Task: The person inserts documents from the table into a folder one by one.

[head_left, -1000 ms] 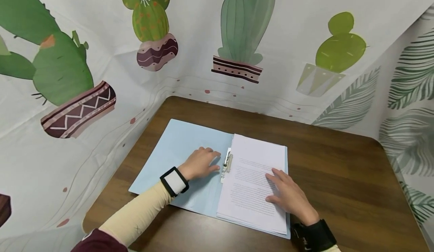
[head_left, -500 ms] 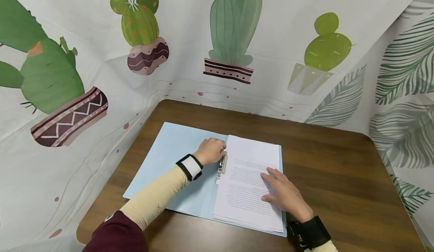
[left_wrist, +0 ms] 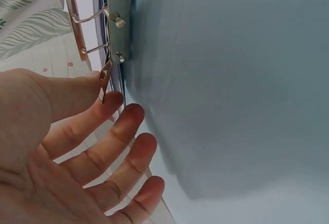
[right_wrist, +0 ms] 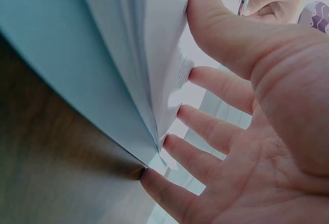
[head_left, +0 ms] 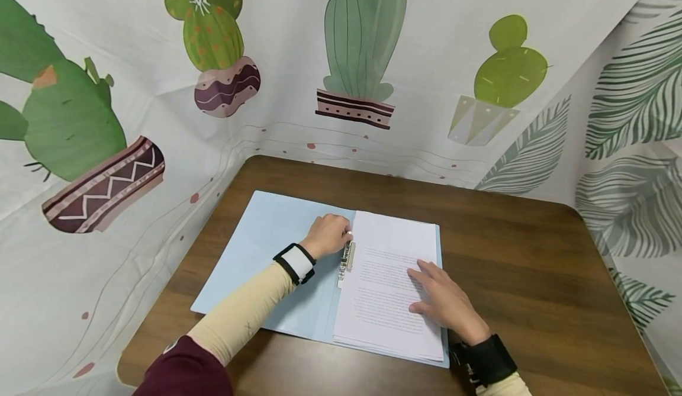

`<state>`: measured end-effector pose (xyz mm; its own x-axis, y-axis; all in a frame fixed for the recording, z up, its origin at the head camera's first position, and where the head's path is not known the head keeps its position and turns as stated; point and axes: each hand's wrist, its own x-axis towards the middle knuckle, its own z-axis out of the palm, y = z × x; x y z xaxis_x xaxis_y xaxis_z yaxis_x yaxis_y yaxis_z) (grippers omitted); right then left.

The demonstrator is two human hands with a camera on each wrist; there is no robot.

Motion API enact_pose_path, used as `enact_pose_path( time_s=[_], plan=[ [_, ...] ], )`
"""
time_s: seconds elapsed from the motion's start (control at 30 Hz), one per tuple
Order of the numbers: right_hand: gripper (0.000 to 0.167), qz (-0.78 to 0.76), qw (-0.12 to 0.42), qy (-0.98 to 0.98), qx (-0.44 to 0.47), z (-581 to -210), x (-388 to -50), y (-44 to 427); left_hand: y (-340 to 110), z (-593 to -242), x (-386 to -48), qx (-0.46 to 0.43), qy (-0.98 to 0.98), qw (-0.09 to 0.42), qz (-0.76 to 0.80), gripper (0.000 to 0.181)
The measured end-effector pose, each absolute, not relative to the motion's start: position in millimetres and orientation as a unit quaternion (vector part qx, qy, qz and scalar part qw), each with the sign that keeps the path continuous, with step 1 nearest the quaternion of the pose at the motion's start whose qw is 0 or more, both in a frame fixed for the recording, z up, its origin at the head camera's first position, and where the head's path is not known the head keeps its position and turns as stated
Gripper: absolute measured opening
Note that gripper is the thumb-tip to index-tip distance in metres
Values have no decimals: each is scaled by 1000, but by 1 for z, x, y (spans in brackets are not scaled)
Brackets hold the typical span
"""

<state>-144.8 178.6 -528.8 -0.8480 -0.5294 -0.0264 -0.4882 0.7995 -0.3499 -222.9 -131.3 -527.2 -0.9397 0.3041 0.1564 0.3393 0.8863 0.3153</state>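
A light blue folder (head_left: 279, 218) lies spread open on the table, a stack of printed paper (head_left: 396, 233) on its right half. Along the fold runs a metal binder clip (head_left: 346, 264); its two prongs show in the left wrist view. My left hand (head_left: 326, 234) is at the clip's far end. Between thumb and index finger it pinches the clip's metal lever (left_wrist: 105, 82), the other fingers loosely bent. On the right side of the sheets rests my right hand (head_left: 446, 301), its fingers spread; in the right wrist view the fingertips touch the paper and folder edge.
The brown wooden table (head_left: 511, 266) extends to the right of the folder and behind it. A white cloth (head_left: 288, 58) printed with cacti hangs at the back and left. A leaf-patterned cloth (head_left: 634, 106) hangs at the right.
My left hand has moved from over the folder's left half to the clip's far end and taken hold of the lever. The right hand stays on the paper. The head view has shifted slightly.
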Motion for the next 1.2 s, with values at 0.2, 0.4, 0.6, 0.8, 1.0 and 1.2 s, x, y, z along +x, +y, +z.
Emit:
enact_pose_path(
  time_s=[0.2, 0.4, 0.6, 0.8, 1.0, 1.2],
  plan=[
    [75, -164, 59, 948, -265, -532, -146, 178, -136, -527, -217, -177, -954, 84, -225, 11],
    [75, -168, 62, 948, -265, -533, -144, 177, -141, -520, -196, -190, -940, 93, -268, 12],
    [75, -168, 66, 947, -266, -530, -144, 178, -147, -515, -170, -212, -932, 103, -274, 15],
    [76, -171, 65, 947, -264, -530, -145, 178, -148, -519, -152, -237, -926, 115, -270, 21],
    [76, -170, 66, 947, -265, -531, -146, 177, -149, -527, -142, -244, -923, 109, -276, 19],
    [77, -170, 57, 946, -271, -532, -145, 178, -154, -534, -143, -242, -909, 77, -331, 20]
  ],
)
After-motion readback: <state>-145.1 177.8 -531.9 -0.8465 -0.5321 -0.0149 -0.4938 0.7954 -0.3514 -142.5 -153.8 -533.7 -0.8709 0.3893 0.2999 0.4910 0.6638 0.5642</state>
